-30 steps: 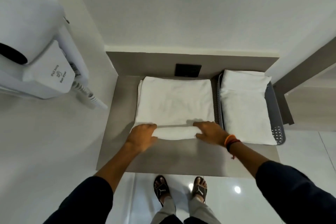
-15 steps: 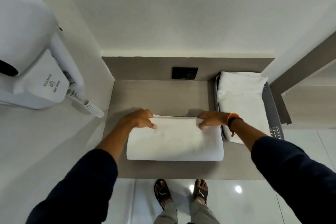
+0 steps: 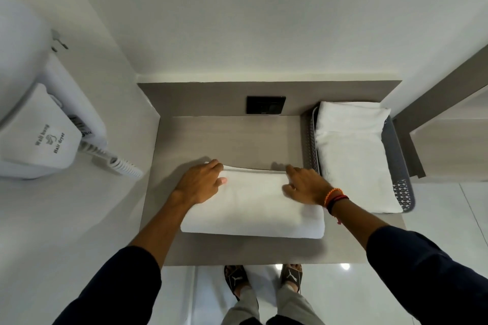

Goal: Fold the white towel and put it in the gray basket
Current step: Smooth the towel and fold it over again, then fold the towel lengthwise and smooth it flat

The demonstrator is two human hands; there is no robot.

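The white towel [image 3: 253,210] lies folded into a thick rectangle on the near half of the grey-brown shelf [image 3: 232,140]. My left hand [image 3: 200,183] rests palm down on its far left corner, fingertips at the far edge. On the far right corner lies my right hand [image 3: 306,187], also palm down, with bands on the wrist. The gray basket [image 3: 398,155] stands to the right, touching the back wall, and holds another folded white towel [image 3: 351,155].
A black wall socket [image 3: 266,104] sits on the back panel behind the shelf. A white wall-hung hair dryer [image 3: 45,134] with a coiled cord juts out at the left. Below the shelf's front edge are my feet in sandals [image 3: 264,278] on a glossy floor.
The towel went from spread over the shelf to folded in half on the near side. Both hands moved from its near edge to its far edge and now lie flatter on top.
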